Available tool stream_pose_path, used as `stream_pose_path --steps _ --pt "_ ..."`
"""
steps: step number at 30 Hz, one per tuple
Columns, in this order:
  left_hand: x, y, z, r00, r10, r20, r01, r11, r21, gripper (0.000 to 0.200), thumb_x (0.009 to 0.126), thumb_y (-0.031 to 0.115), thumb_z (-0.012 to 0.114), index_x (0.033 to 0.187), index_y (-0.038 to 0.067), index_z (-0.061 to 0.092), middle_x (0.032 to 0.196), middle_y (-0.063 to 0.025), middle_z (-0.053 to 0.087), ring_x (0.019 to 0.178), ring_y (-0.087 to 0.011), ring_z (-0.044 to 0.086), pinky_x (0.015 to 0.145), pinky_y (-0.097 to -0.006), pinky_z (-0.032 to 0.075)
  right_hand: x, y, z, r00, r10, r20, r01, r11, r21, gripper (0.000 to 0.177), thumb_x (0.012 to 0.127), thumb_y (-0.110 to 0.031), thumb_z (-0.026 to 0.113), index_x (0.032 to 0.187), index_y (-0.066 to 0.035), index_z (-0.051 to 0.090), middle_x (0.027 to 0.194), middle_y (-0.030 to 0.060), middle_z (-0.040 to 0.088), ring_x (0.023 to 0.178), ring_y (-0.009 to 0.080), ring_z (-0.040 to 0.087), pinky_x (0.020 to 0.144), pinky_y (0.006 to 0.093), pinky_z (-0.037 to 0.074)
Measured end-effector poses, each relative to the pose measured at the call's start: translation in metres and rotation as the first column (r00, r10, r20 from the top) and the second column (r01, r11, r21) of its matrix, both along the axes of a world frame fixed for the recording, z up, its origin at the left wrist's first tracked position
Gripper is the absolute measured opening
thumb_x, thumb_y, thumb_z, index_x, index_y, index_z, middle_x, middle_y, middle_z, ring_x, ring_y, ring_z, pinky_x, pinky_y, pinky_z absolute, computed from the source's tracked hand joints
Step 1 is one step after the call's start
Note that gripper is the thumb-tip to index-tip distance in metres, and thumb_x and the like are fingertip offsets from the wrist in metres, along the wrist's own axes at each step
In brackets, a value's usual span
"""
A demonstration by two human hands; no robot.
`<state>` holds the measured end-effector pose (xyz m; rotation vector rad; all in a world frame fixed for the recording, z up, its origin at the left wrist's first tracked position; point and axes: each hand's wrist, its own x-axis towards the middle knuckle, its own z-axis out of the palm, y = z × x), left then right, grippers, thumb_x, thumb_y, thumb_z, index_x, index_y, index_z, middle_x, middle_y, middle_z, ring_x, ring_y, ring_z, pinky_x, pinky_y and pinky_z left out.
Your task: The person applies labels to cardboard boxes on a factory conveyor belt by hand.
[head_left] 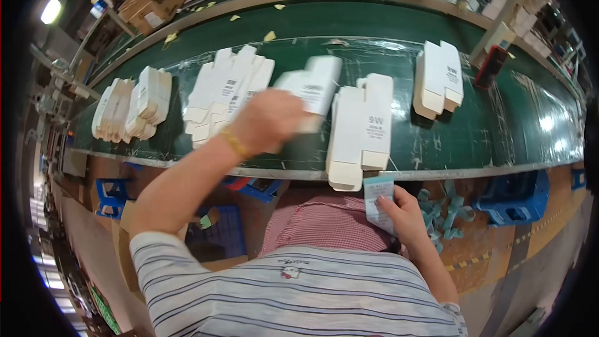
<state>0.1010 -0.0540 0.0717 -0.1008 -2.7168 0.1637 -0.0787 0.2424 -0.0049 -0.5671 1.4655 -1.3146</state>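
Note:
My left hand [271,120] is closed on a flat white carton [319,85], blurred by motion, above the green work surface. Just right of it lies a pile of flat white cartons [362,128] with printed text, its lower end over the table's front edge. Below that pile, over my lap, my right hand [402,212] holds a pale printed packet with a teal top [377,196], thumb on its face. Behind my left forearm is a spread stack of white cartons [228,84].
More cartons stand in bundles at the far left [150,97] and right [440,78]. A red-edged phone-like object [491,67] lies beside the right bundle. Blue stools [515,203] and teal strips [449,212] are below the table [299,171]. A shelf rail crosses behind.

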Motion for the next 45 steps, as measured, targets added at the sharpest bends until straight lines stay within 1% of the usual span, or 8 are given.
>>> stream_pose_path --steps 5,12,15,18,25,37,41,45 --pt "0.053 -0.013 -0.009 0.897 0.439 0.052 -0.438 0.898 -0.028 0.022 0.076 0.011 0.068 0.098 0.008 0.068 0.097 -0.0090 0.063 0.088 -0.0253 0.061 0.074 -0.0375 0.051 -0.007 -0.009 0.004 0.988 0.034 -0.153 -0.047 0.996 -0.078 0.024 0.094 -0.012 0.061 0.113 0.002 0.062 0.100 0.0029 0.066 0.088 0.0081 0.057 0.080 0.0254 0.047" --pt "-0.031 0.124 -0.040 0.997 0.070 0.028 -0.056 0.440 0.896 0.033 0.080 0.009 0.071 0.113 0.006 0.067 0.104 -0.0111 0.066 0.093 -0.0233 0.063 0.080 -0.0313 0.052 -0.010 -0.013 0.000 0.859 0.064 -0.507 -0.145 0.982 -0.122 0.023 0.090 -0.013 0.066 0.108 0.001 0.064 0.102 0.0031 0.063 0.094 0.0108 0.057 0.079 0.0261 0.046" --pt "-0.042 0.131 -0.056 0.996 0.087 0.038 -0.069 0.392 0.917 0.030 0.082 0.008 0.071 0.112 0.006 0.069 0.097 -0.0088 0.067 0.080 -0.0195 0.066 0.074 -0.0282 0.054 -0.011 -0.008 0.004 0.891 0.006 -0.453 -0.059 0.993 -0.104 0.023 0.088 -0.012 0.068 0.107 0.001 0.065 0.105 0.0034 0.062 0.095 0.0118 0.057 0.078 0.0252 0.046" --pt "-0.043 0.131 -0.052 0.991 0.064 0.115 -0.125 0.189 0.974 0.028 0.083 0.008 0.070 0.111 0.005 0.070 0.097 -0.0077 0.067 0.080 -0.0151 0.065 0.071 -0.0265 0.053 0.000 -0.016 0.014 0.993 -0.118 -0.021 0.112 0.975 -0.190 0.022 0.086 -0.012 0.069 0.105 0.000 0.066 0.108 0.0045 0.061 0.091 0.0110 0.057 0.075 0.0236 0.045" --pt "-0.046 0.123 -0.050 0.981 0.077 0.175 -0.186 0.168 0.968 0.022 0.084 0.009 0.070 0.106 0.005 0.073 0.096 -0.0067 0.068 0.078 -0.0121 0.064 0.069 -0.0240 0.051 -0.003 -0.019 -0.007 0.903 -0.083 -0.421 0.032 0.991 -0.127 0.014 0.088 -0.011 0.068 0.095 0.001 0.065 0.076 0.0013 0.060 0.066 0.0067 0.048 0.059 0.0232 0.041" --pt "-0.060 0.098 -0.069 0.983 0.165 0.085 -0.134 0.313 0.940 0.020 0.082 0.007 0.071 0.102 0.004 0.073 0.088 -0.0075 0.069 0.075 -0.0128 0.062 0.066 -0.0244 0.049 -0.002 -0.036 -0.008 0.885 -0.075 -0.460 0.059 0.997 -0.049 0.021 0.094 -0.019 0.063 0.093 0.002 0.063 0.073 0.0022 0.061 0.066 0.0062 0.049 0.058 0.0247 0.043" --pt "-0.064 0.090 -0.063 0.966 0.184 0.183 -0.215 0.172 0.961 0.029 0.083 0.006 0.070 0.112 0.005 0.070 0.093 -0.0083 0.068 0.076 -0.0125 0.062 0.066 -0.0259 0.049 -0.005 -0.045 -0.009 0.951 -0.157 -0.268 0.161 0.987 -0.007 0.022 0.096 -0.019 0.059 0.095 0.002 0.063 0.077 0.0024 0.062 0.068 0.0071 0.051 0.060 0.0243 0.044" --pt "-0.064 0.064 -0.079 0.980 0.199 0.005 -0.106 0.503 0.858 0.031 0.082 0.003 0.067 0.112 0.005 0.069 0.091 -0.0097 0.065 0.076 -0.0194 0.062 0.066 -0.0290 0.050 -0.010 -0.065 -0.007 0.956 -0.277 0.097 0.268 0.958 0.102 0.022 0.098 -0.018 0.056 0.102 0.003 0.063 0.085 0.0019 0.065 0.072 0.0055 0.057 0.064 0.0219 0.048"
